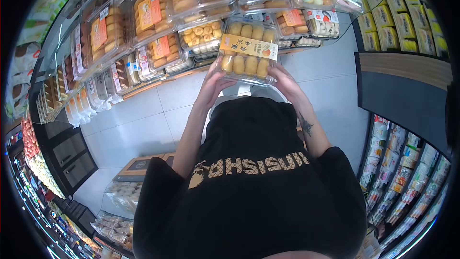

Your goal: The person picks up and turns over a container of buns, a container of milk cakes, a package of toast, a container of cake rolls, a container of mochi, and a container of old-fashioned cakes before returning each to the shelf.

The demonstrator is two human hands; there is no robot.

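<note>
Clear plastic box gripped at both sides

The person's left hand and right hand hold the box near its nearer corners, in front of the display shelf. Golden buns sit inside under a yellow label. How far the fingers reach underneath cannot be told. Squeezing too hard could flex the thin walls and loosen the lid; one side's grip slackening could let slick plastic slide, tipping the box toward the tiled floor.
</note>
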